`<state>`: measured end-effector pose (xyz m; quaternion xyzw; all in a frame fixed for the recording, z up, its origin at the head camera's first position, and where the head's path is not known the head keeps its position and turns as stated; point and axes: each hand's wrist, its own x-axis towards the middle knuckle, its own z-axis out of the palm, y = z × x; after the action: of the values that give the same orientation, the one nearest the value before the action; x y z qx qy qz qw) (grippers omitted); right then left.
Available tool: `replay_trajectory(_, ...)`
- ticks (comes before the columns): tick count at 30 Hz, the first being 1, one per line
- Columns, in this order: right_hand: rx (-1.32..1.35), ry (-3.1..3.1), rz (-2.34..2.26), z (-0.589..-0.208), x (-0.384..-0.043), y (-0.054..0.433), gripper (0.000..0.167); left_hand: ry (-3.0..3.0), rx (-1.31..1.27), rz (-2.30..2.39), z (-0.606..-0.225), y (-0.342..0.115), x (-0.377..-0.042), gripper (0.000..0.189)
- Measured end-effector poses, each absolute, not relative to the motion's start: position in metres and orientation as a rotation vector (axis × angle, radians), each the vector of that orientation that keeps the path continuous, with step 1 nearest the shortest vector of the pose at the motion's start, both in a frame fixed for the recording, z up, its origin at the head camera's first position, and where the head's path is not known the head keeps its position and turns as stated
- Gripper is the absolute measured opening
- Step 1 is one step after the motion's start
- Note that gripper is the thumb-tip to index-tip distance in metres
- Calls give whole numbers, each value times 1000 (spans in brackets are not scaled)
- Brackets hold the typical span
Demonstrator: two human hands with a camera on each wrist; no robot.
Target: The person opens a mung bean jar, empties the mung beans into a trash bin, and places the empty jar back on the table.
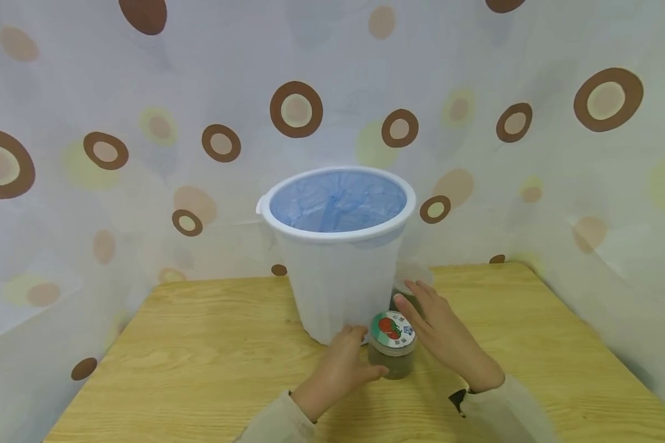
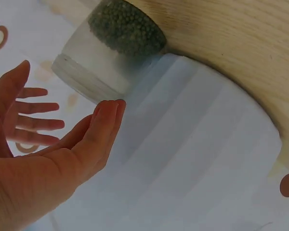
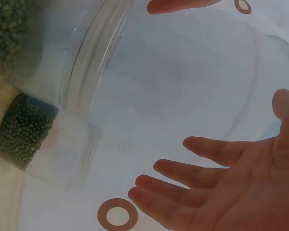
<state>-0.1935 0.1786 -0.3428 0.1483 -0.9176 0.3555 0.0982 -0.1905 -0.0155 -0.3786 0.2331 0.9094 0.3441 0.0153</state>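
Observation:
A clear round jar (image 1: 391,354) with a tomato picture on its lid stands on the table before the bin. Small green beans fill its lower part, seen in the jar (image 2: 127,31) in the left wrist view. My left hand (image 1: 340,369) is beside this jar on the left, fingers loosely bent and thumb spread near its front. On the other side is my right hand (image 1: 446,335), its fingers apart and extended. A second jar (image 3: 48,139) of green beans stands farther back, partly hidden by the bin and my right hand in the head view.
A white bin (image 1: 340,277) lined with a blue bag (image 1: 338,197) stands right behind the front jar. The wooden table (image 1: 216,344) meets a backdrop (image 1: 244,203) printed with brown circles at the back and sides.

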Motion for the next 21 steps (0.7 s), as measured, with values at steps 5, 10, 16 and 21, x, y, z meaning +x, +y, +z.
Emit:
replay_trajectory(5, 440, -2689, 1135, -345, -198, 181, 63, 2723, 645, 1191, -387, -8, -198, 69)
replay_trajectory(10, 394, -2746, 1166, -350, -196, 185, 66, 2602, 513, 1314, -398, -4, -203, 80)
replay_trajectory(16, 330, -2787, 1160, -354, -197, 190, 64, 2491, 419, 1461, -412, 5, -214, 81)
replay_trajectory(21, 287, -2782, 1181, -356, -199, 191, 62, 2499, 404, 1508, -421, 13, -217, 77)
